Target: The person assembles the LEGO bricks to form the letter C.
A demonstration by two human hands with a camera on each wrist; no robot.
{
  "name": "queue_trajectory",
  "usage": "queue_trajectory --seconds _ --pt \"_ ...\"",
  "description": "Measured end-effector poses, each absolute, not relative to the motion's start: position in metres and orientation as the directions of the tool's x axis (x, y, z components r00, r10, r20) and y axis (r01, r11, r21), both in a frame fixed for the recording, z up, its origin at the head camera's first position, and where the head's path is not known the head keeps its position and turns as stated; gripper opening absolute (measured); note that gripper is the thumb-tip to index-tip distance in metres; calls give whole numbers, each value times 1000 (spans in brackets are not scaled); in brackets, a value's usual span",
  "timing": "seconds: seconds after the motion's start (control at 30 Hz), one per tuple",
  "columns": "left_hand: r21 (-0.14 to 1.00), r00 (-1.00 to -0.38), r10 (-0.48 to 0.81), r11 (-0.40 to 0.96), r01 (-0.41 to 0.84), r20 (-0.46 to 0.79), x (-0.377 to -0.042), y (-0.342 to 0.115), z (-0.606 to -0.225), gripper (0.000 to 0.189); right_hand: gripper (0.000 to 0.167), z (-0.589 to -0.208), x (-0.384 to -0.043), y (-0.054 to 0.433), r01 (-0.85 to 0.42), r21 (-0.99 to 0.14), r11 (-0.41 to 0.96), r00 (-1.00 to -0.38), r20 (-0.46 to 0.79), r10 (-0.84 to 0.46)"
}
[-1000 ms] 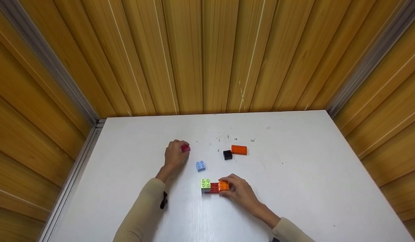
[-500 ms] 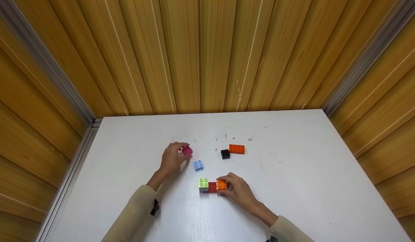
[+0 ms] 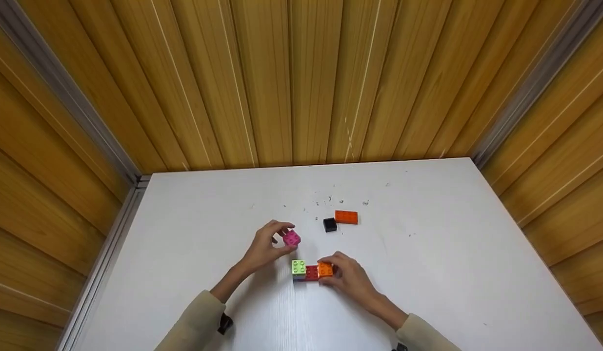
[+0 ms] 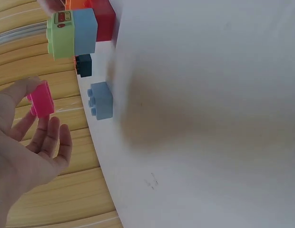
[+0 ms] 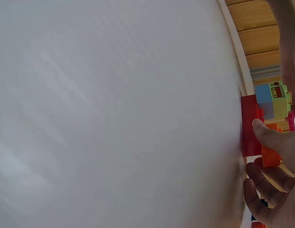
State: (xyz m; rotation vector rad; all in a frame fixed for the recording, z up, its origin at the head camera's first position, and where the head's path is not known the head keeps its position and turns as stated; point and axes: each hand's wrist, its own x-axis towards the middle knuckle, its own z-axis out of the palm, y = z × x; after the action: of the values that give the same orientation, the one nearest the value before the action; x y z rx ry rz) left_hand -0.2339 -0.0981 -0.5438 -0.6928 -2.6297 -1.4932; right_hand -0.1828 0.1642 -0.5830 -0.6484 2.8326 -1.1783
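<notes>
My left hand [image 3: 267, 248] pinches a pink toy brick [image 3: 291, 238] between thumb and fingertips, raised off the table. A loose light-blue brick [image 4: 101, 100] sits on the table in the left wrist view; the head view has it hidden behind the left hand and pink brick. My right hand [image 3: 352, 280] grips an orange brick [image 3: 325, 269] at the right end of a long red brick [image 3: 311, 273], its thumb touching the red one in the right wrist view. On the red brick's left end stands a blue brick [image 4: 84, 31], topped by a light-green brick [image 4: 62, 38] with a printed picture.
Farther back on the white table [image 3: 428, 273] lie a black brick [image 3: 330, 224] and a long orange-red brick [image 3: 346, 217], touching or nearly so. Small dark specks dot the table behind them. Wood-patterned walls [image 3: 301, 83] enclose the back and sides.
My left hand has moved right and nearer to me with the pink brick, now close behind the light-green brick. The right hand keeps its grip on the orange brick.
</notes>
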Motion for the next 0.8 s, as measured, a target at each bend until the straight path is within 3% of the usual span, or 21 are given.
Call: queue_trajectory --seconds 0.37,0.8 --pt "811 -836 527 418 409 150 -209 -100 -544 46 39 -584 -182 164 -359 -677 643 -919 138 -369" --pt "807 -808 578 418 417 118 -201 -100 -541 41 38 -582 -181 163 -346 -676 650 -924 125 -362"
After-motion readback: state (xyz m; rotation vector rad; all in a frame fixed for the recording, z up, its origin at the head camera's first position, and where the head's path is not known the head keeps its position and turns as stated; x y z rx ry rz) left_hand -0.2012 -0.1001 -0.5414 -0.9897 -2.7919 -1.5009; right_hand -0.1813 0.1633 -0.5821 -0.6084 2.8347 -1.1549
